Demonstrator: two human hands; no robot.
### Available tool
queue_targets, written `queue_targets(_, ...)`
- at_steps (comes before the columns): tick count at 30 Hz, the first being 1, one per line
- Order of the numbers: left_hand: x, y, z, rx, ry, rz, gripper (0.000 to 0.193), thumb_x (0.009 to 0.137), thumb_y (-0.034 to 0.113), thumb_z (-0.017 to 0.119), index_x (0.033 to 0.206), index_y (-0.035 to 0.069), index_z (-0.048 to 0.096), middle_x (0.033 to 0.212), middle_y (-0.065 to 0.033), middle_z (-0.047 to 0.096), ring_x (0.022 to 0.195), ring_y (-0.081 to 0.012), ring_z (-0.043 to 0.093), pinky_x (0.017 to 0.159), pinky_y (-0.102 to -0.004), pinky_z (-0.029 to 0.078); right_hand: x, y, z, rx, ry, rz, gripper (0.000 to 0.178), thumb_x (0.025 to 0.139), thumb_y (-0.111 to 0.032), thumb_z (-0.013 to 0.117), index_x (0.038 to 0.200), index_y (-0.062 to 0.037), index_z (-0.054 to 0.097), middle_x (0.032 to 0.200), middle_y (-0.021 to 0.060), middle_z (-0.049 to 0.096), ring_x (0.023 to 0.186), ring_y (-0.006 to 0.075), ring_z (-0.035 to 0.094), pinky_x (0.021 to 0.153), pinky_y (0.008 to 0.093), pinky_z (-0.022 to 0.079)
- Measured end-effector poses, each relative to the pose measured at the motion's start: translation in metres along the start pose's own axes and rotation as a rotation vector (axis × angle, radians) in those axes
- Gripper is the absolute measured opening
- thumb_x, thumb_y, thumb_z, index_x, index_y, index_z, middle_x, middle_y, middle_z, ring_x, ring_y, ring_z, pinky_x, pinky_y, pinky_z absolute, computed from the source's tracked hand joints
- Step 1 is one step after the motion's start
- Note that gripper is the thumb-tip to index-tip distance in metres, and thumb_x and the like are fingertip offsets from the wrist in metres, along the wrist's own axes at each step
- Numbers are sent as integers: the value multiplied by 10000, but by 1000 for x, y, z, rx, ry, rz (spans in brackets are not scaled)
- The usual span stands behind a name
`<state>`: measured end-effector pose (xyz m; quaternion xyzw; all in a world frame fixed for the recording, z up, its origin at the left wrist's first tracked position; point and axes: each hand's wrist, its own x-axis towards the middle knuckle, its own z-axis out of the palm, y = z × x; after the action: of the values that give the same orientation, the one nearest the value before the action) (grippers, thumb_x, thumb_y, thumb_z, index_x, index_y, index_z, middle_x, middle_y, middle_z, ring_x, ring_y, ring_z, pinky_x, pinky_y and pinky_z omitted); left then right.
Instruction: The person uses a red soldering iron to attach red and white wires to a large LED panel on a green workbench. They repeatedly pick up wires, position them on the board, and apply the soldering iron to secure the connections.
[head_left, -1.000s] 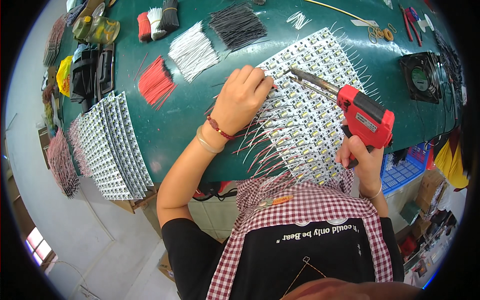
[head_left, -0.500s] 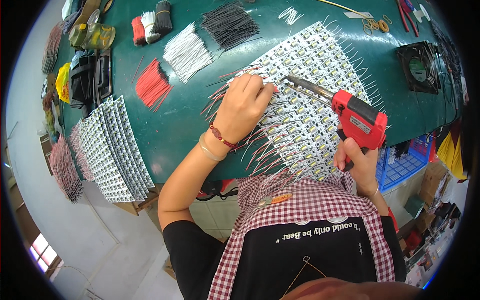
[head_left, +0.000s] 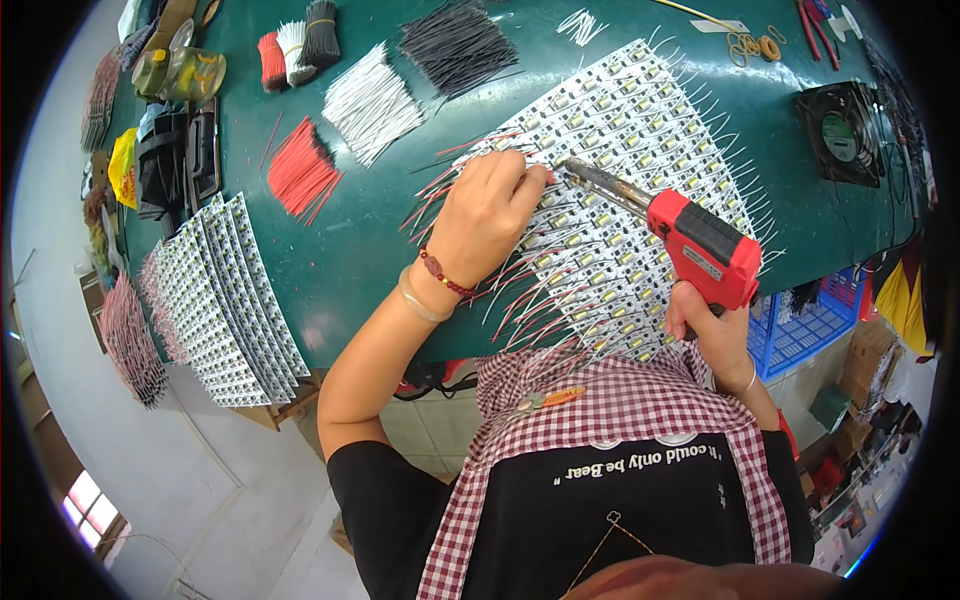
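A red and black soldering gun (head_left: 700, 245) is gripped by its handle in my right hand (head_left: 705, 325), its tip resting over the upper left part of a white panel of circuit boards (head_left: 640, 130). Close by that tip, my left hand (head_left: 490, 205) is closed in a pinch at the panel's left edge. Something red shows at the fingertips, but what the fingers hold is too small to name. Thin red and white wires (head_left: 530, 290) stick out along the panel's left side, and white ones along its right.
Red wires (head_left: 303, 168), white wires (head_left: 372, 105) and black wires (head_left: 457, 48) lie in piles on the green table (head_left: 390, 210). Stacked panels (head_left: 225, 300) overhang the left edge. A black fan (head_left: 842, 135) stands right, above a blue crate (head_left: 815, 320). Pliers (head_left: 815, 35) lie far right.
The soldering gun has shifted slightly left and down, with its body turned a little. My left hand stays almost where it was.
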<state>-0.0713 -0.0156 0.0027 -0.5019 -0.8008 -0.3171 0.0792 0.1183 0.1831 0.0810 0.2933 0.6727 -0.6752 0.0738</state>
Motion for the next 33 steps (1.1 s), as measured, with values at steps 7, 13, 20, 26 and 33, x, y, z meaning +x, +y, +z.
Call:
queue_targets(7,1,0,-1,6,3,15,254,731,-9,609,981,7,651,779,-77,480,719,-231,525,656,-347,439,-3,-1,1,91,40,0,117,902,-73,644,963,15,596,681,32,596,537,93,561,489,244,458)
queue_targets(13,2,0,-2,73,-38,35,202,755,12,618,953,16,656,785,-66,490,725,-225,524,656,-341,428,-4,-7,-4,87,38,-25,144,929,-122,612,898,18,597,638,45,583,543,117,565,536,273,479)
queue_targets(20,7,3,-10,172,6,78,217,733,44,631,946,33,669,784,-41,497,726,-203,511,660,-322,397,-9,-5,-7,162,29,-54,149,940,-103,584,978,41,578,630,51,563,544,128,554,552,291,488)
queue_targets(26,-2,20,-7,41,-18,50,203,760,51,644,955,-5,641,818,-70,484,771,-215,504,685,-336,427,-18,8,-17,223,-12,-85,191,946,-78,558,1077,60,538,639,53,550,550,138,541,572,312,493)
queue_targets(33,-5,21,2,-1,-12,-7,271,733,8,609,998,16,664,769,-59,464,728,-212,499,675,-325,412,-23,17,-21,159,-29,-9,133,950,-85,568,1007,36,562,657,46,560,568,126,546,560,286,472)
